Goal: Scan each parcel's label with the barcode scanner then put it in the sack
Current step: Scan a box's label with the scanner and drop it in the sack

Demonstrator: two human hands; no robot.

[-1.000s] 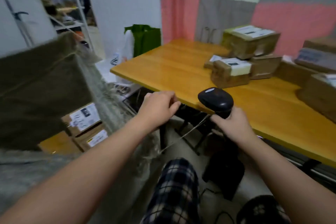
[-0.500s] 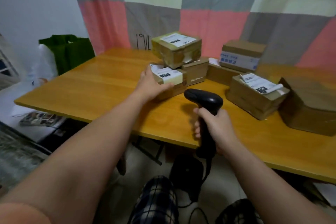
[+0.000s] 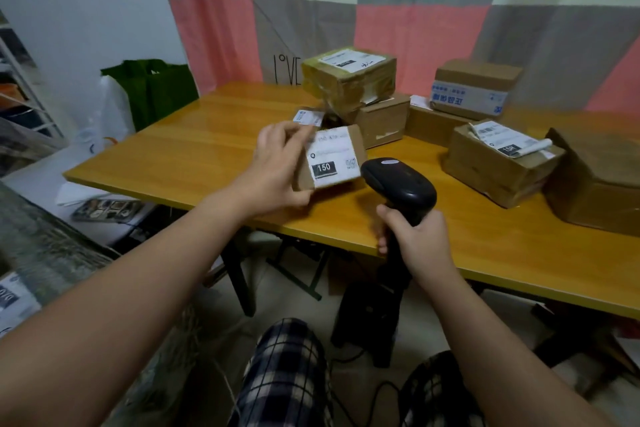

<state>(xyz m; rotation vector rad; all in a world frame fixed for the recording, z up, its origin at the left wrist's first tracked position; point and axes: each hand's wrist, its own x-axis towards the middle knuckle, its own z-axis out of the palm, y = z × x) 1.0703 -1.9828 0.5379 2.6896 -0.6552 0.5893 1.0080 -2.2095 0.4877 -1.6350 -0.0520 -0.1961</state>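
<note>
My left hand [image 3: 277,170] grips a small cardboard parcel [image 3: 334,158] by its left end and holds it tilted above the table, its white label marked 150 facing me. My right hand [image 3: 417,236] is wrapped round the handle of the black barcode scanner [image 3: 398,182], whose head sits just right of and below the parcel's label. The woven sack [image 3: 45,253] shows at the lower left edge, with a labelled parcel [image 3: 14,302] partly visible in it.
Several more cardboard parcels stand on the wooden table [image 3: 207,156]: a taped stack [image 3: 349,74] at the back, one with a loose label [image 3: 498,156] on the right, a big box [image 3: 599,180] at the far right. A green bag [image 3: 152,90] stands left of the table.
My left hand left the sack's cord, reached to the table, took the small parcel and lifted it toward me. The view swung from the sack to the table. The scanner came up beside the label.
</note>
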